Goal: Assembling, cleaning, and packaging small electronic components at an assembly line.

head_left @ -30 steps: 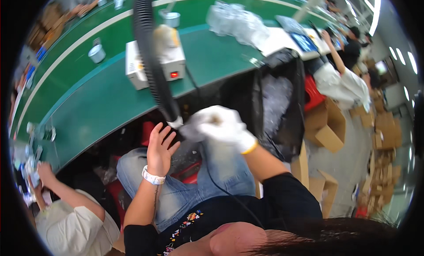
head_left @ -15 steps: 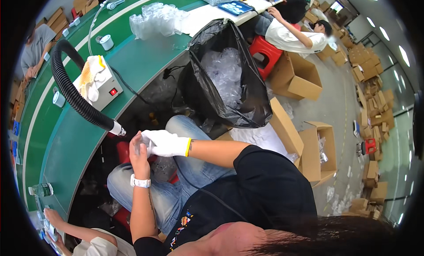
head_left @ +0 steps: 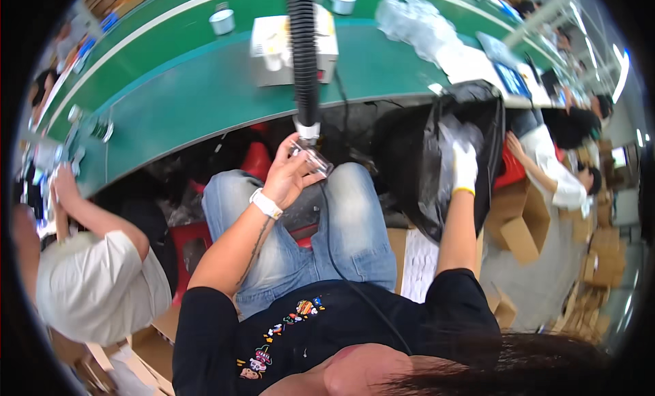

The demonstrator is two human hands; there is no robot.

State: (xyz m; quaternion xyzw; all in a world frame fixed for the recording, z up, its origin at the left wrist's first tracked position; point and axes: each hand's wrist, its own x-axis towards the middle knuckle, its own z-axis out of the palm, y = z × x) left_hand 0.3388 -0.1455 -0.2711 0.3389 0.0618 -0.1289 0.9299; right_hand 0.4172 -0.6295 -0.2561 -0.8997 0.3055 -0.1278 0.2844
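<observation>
Clear, seemingly plastic piece (head_left: 312, 159) in left hand (head_left: 290, 174).

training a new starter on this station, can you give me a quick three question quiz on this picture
1. True or false: the left hand holds a small clear piece under the black hose.
2. Which hand wears a white glove?
3. The right hand is at: A) black bag B) white box C) white cup

Key: 1 true; 2 the right; 3 A

Left hand (head_left: 290, 174) holds clear piece (head_left: 312, 158) under black hose (head_left: 303, 54).
</observation>
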